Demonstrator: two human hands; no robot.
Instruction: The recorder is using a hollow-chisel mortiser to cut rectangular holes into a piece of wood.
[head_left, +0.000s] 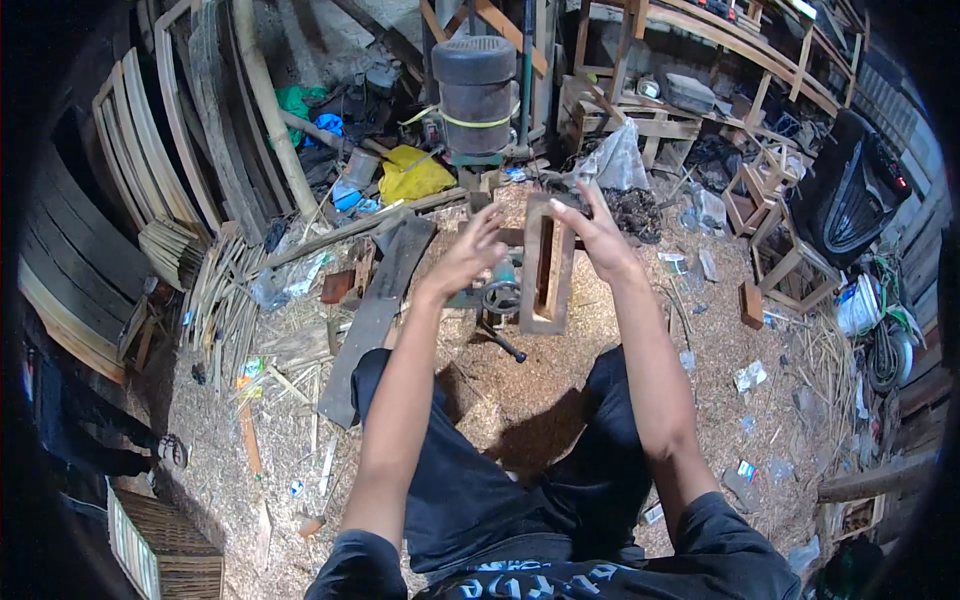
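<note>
A long wooden block with a rectangular slot [531, 270] stands nearly upright at the centre. My right hand [598, 238] grips its upper right end, with the thumb over the front edge and the fingers raised. To the left, my left hand [470, 255] is open and apart from the block, its fingers spread and slightly bent. Just below that hand is a round metal handwheel [500, 297] on a greenish machine, partly hidden by the block. A black-handled lever [518, 355] sticks out under the wheel, between my knees.
A long dark plank [375, 325] lies left of my arm. Wood shavings [520, 385] cover the floor. Farther off are a dark motor-like drum [478, 100], a yellow sack [415, 174] and small wooden frames [780, 240]. Another person's foot [173, 450] shows at the left.
</note>
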